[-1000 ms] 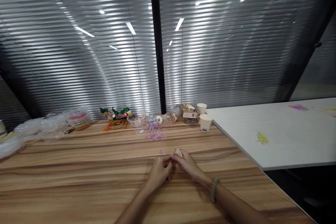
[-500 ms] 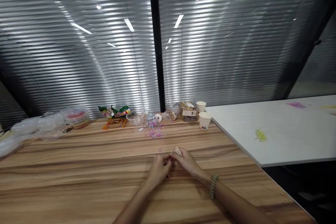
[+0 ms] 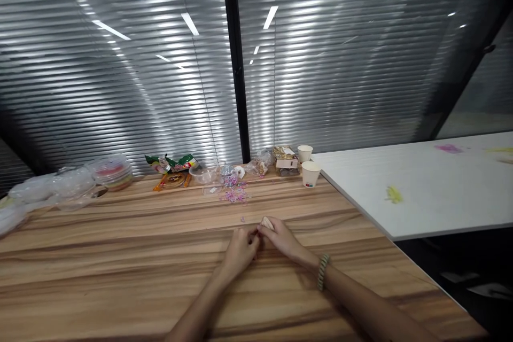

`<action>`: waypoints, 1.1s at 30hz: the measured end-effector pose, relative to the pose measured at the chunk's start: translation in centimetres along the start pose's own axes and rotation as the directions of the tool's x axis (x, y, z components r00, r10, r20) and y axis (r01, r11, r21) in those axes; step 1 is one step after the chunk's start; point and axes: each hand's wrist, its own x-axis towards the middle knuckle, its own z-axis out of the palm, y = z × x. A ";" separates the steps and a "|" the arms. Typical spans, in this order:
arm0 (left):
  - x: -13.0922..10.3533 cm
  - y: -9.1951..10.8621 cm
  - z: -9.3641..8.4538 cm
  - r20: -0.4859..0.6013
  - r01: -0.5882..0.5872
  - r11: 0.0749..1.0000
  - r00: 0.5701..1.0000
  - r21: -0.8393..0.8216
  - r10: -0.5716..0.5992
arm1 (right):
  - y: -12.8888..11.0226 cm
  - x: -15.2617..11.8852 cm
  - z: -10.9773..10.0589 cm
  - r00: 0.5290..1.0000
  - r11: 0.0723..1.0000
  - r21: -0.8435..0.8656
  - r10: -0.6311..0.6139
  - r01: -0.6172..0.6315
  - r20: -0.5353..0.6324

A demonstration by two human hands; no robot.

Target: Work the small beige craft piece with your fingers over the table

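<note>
Long streaked wooden tabletop (image 3: 120,256), left hand (image 3: 239,250) and right hand (image 3: 280,238) pinched together on a small pale object (image 3: 266,223) — slatted grey blinds (image 3: 120,80) at twelve o'clock, white paper cups (image 3: 310,173) at one, white table (image 3: 420,192) at two.

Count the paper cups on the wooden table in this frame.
2. One paper cup stands at the table's far right edge beside the white table; the other cup is just behind it, by the blinds. None looks hidden.

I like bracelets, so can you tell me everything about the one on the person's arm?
The bracelet is a band of small pale green and tan pieces, maybe beads or woven cord; it is too small to tell which. It wraps snugly around the wrist of the right hand, just behind it, touching only the skin. The arm lies low over the wooden table, so the band stands on edge, tilted slightly. No clasp or charm shows.
</note>
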 end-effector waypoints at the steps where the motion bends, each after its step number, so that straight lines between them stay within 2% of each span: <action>1: 0.0 0.0 -0.1 -0.003 -0.003 1.000 1.000 0.021 0.003 | 0.0 0.0 0.0 1.000 1.000 -0.023 -0.001 0.001 0.002; 22: -0.1 0.2 -0.3 -0.001 -0.051 0.991 0.999 0.123 0.052 | -0.7 -0.3 -0.4 0.996 0.979 -0.189 -0.059 0.072 0.071; 33: -0.1 0.1 -0.3 0.012 -0.079 0.977 0.997 0.199 0.078 | -1.0 -0.6 -0.2 0.986 0.959 -0.257 -0.084 0.120 0.145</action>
